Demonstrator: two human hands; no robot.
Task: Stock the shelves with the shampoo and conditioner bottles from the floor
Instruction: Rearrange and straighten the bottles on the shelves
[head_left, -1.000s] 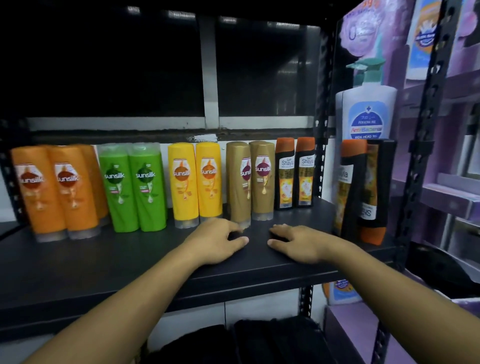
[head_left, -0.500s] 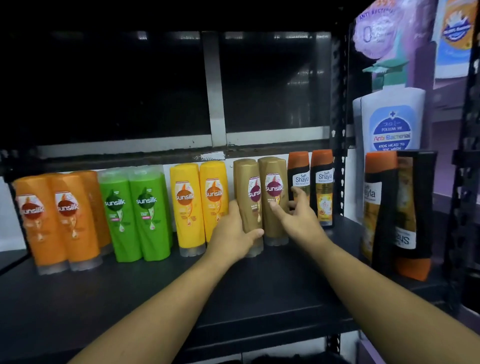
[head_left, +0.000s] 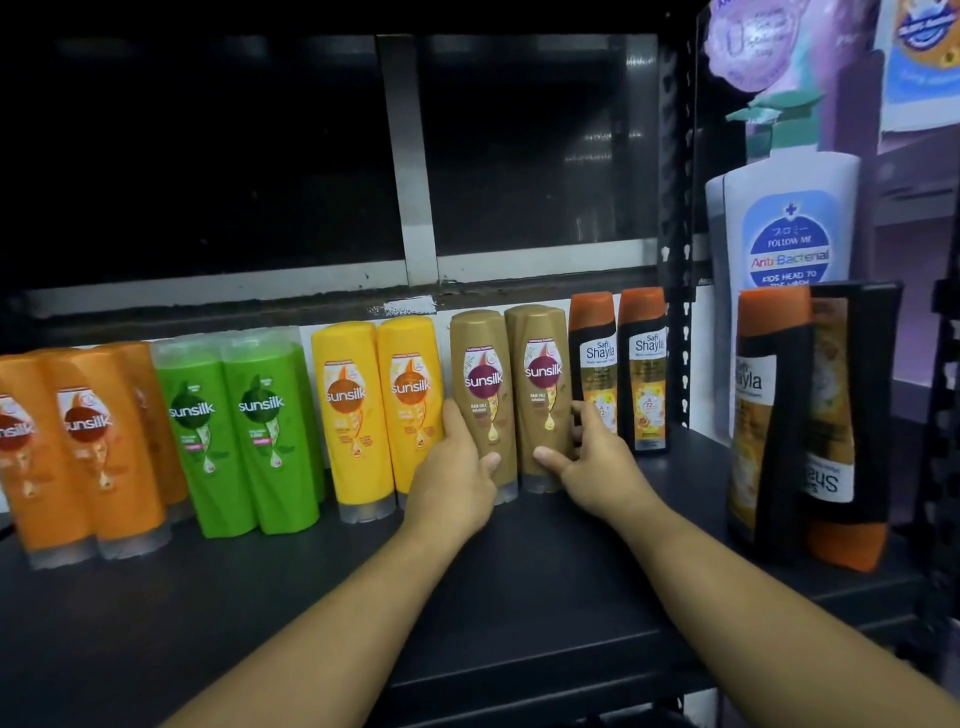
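Head view, brown bottles (head_left: 480, 364) — upright, cap-down

on the shelf (head_left: 519, 597) a row of upright bottles runs along the back; from the left — a sunsilk cluster (head_left: 88, 447), some standing behind others; then a second sunsilk pair (head_left: 234, 431); a third sunsilk pair (head_left: 384, 410); two sunsilk hair fall solution bottles (head_left: 543, 374) touching side by side; a rear safi shayla pair (head_left: 618, 364) just right of them. the left hand (head_left: 457, 478) wraps the hair fall pair's left side, the right hand (head_left: 597, 462) its right; nearer the front, far right, stand two front safi shayla bottles (head_left: 769, 415) — a follow me pump bottle (head_left: 789, 228) behind them.
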